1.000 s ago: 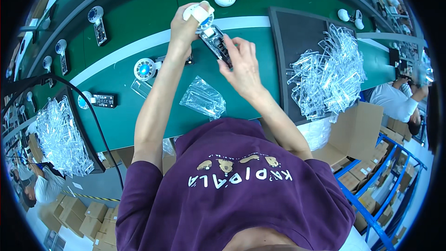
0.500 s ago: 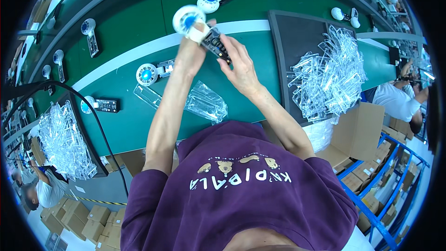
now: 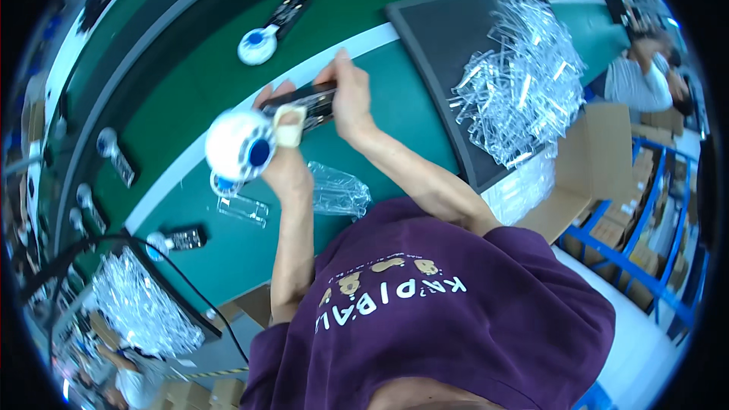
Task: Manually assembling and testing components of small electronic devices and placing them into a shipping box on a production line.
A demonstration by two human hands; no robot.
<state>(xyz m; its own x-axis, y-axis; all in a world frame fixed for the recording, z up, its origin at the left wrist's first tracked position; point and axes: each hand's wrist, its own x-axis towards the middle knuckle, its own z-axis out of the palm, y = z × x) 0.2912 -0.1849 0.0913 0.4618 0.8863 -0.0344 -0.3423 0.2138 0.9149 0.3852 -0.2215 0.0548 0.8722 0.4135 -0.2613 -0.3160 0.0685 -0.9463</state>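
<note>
Both hands hold a device with a round white head [image 3: 234,143], a blue centre and a long black circuit-board handle [image 3: 315,100]. My left hand [image 3: 287,169] grips it from below near the neck, by a cream collar piece [image 3: 289,126]. At the far end of the board, my right hand [image 3: 351,102] is closed round it. A second round-headed device [image 3: 226,185] is mostly hidden behind the held one. On the green table below lie a clear plastic shell [image 3: 243,210] and a crumpled clear bag [image 3: 339,191].
A black tray [image 3: 433,45] at right holds a heap of clear plastic shells [image 3: 524,76]; another heap [image 3: 144,304] lies at lower left. Similar devices rest on the far green surface [image 3: 258,44] and at left [image 3: 158,246]. A black cable [image 3: 182,269] crosses the left. A carton [image 3: 596,159] stands at right.
The view has turned, shifting the scene. The held device has swung so its head points left and nearer, and my right hand has closed on the board's end.
</note>
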